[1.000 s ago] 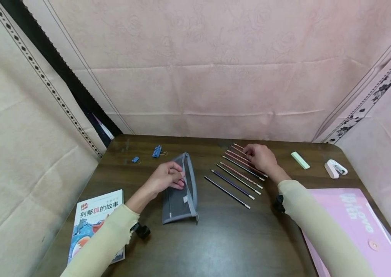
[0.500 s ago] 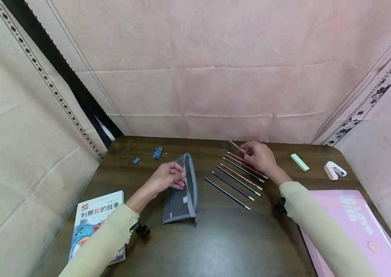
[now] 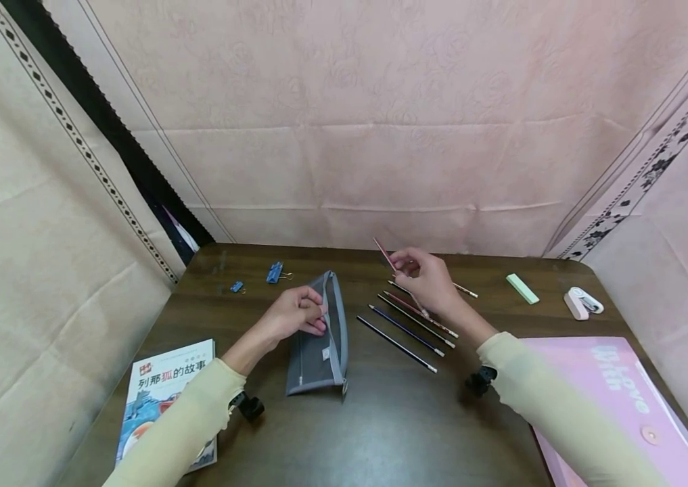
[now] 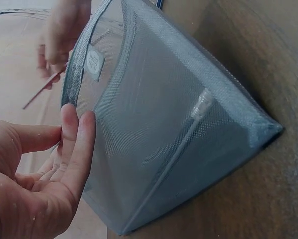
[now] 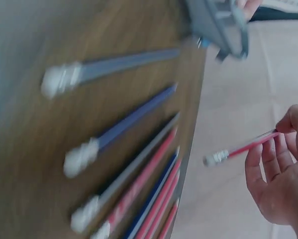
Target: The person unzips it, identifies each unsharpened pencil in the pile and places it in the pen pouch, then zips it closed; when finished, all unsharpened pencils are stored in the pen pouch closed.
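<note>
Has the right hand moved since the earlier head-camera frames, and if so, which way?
Yes, leftward. Against the larger blue binder clip in the head view, the right hand has come closer, toward the mesh zip pouch, holding a red pencil.

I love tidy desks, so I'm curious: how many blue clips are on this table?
2: the larger blue clip lies left of the far end of the grey pouch; the smaller blue clip lies further left. Others could be hidden under the book.
</note>
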Action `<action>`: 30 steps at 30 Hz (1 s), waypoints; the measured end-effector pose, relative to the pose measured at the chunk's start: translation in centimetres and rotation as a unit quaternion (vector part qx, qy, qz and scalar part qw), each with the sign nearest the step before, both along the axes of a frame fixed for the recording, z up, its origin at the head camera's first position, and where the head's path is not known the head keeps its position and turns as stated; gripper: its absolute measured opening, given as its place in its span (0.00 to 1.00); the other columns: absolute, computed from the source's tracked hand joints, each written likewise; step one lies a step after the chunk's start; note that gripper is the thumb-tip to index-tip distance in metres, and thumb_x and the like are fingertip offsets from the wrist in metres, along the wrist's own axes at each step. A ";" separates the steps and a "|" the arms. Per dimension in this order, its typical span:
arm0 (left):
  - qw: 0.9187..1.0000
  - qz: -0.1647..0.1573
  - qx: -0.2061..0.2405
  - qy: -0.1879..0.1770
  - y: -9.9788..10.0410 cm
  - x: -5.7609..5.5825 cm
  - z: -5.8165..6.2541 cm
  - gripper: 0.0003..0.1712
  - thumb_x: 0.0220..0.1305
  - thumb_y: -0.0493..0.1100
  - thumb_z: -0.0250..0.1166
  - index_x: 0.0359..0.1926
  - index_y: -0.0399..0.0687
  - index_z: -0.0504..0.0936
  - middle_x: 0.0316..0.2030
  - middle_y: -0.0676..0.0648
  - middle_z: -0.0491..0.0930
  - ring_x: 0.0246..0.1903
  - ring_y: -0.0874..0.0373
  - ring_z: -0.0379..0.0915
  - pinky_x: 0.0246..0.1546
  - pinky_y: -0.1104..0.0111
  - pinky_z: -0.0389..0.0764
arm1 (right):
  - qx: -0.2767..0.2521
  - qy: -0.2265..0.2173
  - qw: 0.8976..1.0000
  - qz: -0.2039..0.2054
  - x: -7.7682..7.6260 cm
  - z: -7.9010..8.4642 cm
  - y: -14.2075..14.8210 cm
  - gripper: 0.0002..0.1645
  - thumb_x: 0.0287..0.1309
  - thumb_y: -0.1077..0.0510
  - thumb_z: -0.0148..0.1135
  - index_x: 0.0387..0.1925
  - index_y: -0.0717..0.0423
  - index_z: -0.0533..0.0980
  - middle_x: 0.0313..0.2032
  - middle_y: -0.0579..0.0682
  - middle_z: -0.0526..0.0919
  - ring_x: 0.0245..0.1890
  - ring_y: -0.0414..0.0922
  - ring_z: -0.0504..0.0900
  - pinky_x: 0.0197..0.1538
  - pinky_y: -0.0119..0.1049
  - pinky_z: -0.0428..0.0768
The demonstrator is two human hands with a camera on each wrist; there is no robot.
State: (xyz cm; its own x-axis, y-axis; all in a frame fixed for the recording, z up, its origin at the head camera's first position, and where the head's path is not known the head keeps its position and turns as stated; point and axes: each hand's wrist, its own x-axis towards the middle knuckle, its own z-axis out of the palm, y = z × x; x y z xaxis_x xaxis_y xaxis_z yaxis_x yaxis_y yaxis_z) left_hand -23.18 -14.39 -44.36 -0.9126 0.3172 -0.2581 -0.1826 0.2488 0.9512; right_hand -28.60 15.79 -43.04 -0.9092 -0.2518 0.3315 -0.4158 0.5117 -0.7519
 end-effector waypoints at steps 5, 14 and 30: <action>1.000 0.003 0.005 0.000 0.0 0.2 0.0 0.16 0.67 0.39 0.60 0.50 0.35 0.70 0.38 0.34 0.83 0.34 0.48 0.84 0.41 0.54 0.87 | -0.142 -0.109 0.983 0.027 1.5 0.2 -2.7 0.15 0.54 0.68 0.62 0.45 0.57 0.75 0.35 0.49 0.81 0.32 0.42 0.80 0.32 0.39 0.85; 1.000 -0.002 0.005 0.005 0.0 0.1 0.2 0.14 0.67 0.38 0.60 0.49 0.35 0.70 0.35 0.36 0.83 0.32 0.48 0.85 0.39 0.56 0.87 | -0.320 -0.219 0.920 0.045 4.1 0.0 -5.8 0.18 0.60 0.66 0.60 0.51 0.64 0.68 0.43 0.60 0.75 0.35 0.43 0.79 0.39 0.53 0.87; 1.000 -0.002 0.013 0.000 0.6 -0.4 0.0 0.14 0.66 0.38 0.60 0.48 0.35 0.70 0.34 0.37 0.83 0.31 0.49 0.85 0.39 0.56 0.87 | -0.310 -0.318 0.895 0.050 6.0 -1.8 -8.0 0.22 0.59 0.66 0.60 0.54 0.66 0.65 0.41 0.57 0.75 0.36 0.48 0.81 0.40 0.51 0.87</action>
